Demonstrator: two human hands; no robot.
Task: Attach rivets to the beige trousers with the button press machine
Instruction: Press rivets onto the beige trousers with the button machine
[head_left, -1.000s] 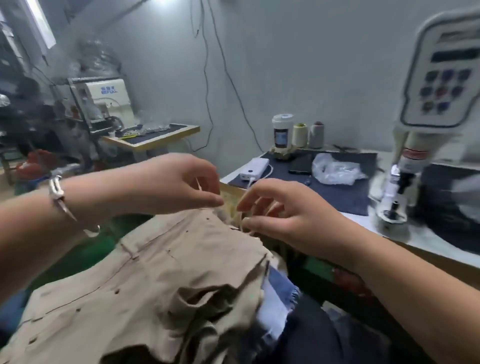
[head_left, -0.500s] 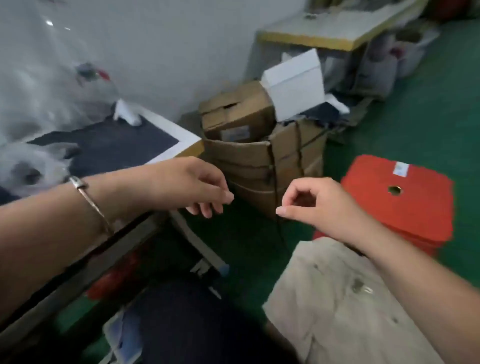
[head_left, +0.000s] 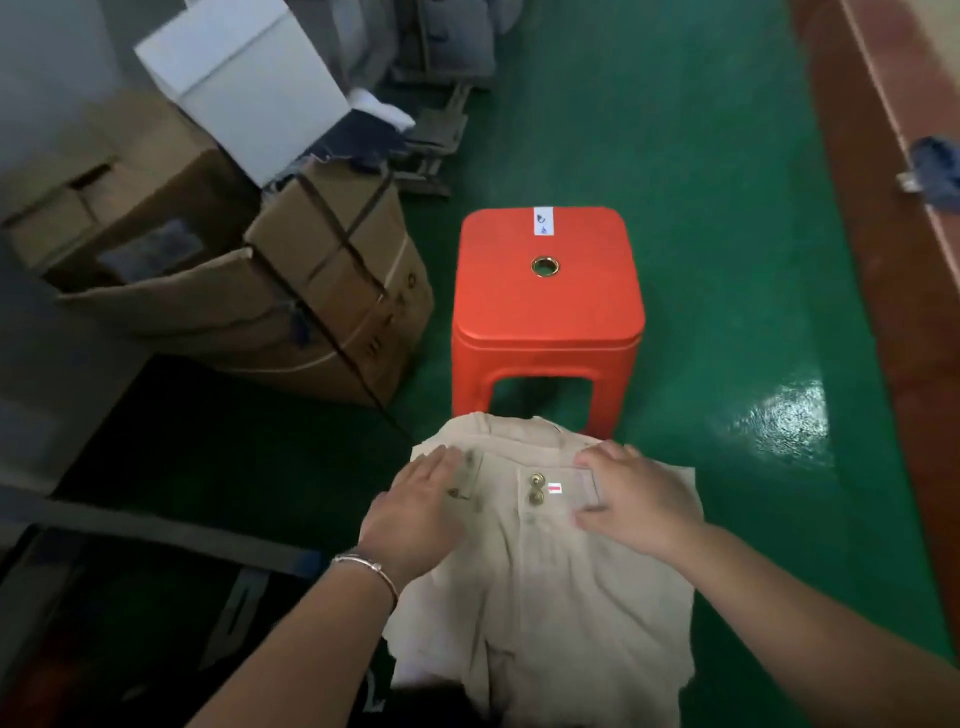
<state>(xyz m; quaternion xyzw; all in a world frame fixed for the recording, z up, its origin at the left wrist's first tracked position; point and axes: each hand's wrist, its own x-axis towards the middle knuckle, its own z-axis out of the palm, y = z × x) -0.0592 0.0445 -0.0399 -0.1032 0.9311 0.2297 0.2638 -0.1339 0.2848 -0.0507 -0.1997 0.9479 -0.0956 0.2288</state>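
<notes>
A folded stack of beige trousers (head_left: 550, 582) lies low in front of me, waistband away from me, with two metal buttons (head_left: 536, 488) and a small red-and-white label at the waist. My left hand (head_left: 415, 512) rests flat on the left side of the waistband, fingers apart, a silver bangle on its wrist. My right hand (head_left: 636, 499) presses flat on the right side of the waistband. Neither hand grips the cloth. The button press machine is out of view.
An orange plastic stool (head_left: 545, 312) stands just beyond the trousers on the green floor (head_left: 727, 260). Strapped cardboard boxes (head_left: 291, 291) and a white box (head_left: 244, 78) are stacked at left. A table frame (head_left: 156, 530) crosses the lower left. A reddish-brown strip (head_left: 893, 260) runs along the right.
My view has swung from the work table and press machine down to the floor. Both hands have dropped from pinched in mid-air to lying flat on the trousers.
</notes>
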